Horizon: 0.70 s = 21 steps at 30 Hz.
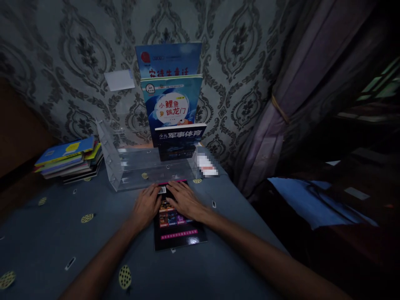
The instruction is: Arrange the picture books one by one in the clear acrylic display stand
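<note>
A dark magazine or thin book (179, 245) with small pictures and pink bands lies flat on the patterned tablecloth. My left hand (145, 205) rests along its left side near the far end, fingers stretched forward. On its upper right part lies my right hand (185, 201), fingers extended and flat. Just beyond the fingertips stands a clear stepped plastic rack (111, 160). In its right half, three books stand upright in tiers: a dark book (179, 146) in front, a blue-green book (172, 104) behind it, and a blue book (168, 58) at the back.
A pile of books (67, 156) lies left of the rack. A blurred white and red item (206, 164) is at its right. The tablecloth (250, 225) drops off at the right, near a tied curtain (265, 121) and a blue sheet (315, 204). Patterned wallpaper (87, 54) backs the table.
</note>
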Each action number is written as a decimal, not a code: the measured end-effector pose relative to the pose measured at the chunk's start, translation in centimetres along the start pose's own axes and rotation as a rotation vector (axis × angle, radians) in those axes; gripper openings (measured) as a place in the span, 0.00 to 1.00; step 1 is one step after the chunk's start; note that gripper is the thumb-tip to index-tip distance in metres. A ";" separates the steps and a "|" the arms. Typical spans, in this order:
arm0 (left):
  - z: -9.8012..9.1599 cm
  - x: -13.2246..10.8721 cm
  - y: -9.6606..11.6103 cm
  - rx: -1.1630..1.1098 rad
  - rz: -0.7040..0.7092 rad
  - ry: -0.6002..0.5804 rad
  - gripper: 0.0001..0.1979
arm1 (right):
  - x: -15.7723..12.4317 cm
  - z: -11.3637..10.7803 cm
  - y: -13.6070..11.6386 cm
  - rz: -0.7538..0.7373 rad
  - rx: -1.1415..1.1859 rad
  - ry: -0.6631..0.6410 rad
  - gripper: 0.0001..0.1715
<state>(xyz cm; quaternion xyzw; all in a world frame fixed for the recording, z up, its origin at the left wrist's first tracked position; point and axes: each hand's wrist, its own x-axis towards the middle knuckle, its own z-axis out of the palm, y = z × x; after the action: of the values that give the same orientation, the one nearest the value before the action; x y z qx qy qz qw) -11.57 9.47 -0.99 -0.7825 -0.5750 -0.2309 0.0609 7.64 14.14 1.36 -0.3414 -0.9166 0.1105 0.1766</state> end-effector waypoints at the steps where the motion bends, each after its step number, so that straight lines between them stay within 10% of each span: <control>1: 0.0 0.0 0.0 0.004 -0.005 -0.001 0.14 | -0.2 -0.1 0.3 0.009 -0.002 0.012 0.28; 21: -0.3 0.2 -0.4 0.101 0.095 0.000 0.18 | -2.4 -0.9 3.2 0.082 0.097 0.062 0.28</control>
<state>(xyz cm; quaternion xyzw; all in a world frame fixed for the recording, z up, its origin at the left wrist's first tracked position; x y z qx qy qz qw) -12.00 9.65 -0.74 -0.8048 -0.5483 -0.1984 0.1113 11.57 14.97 0.59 -0.3728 -0.8895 0.1511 0.2167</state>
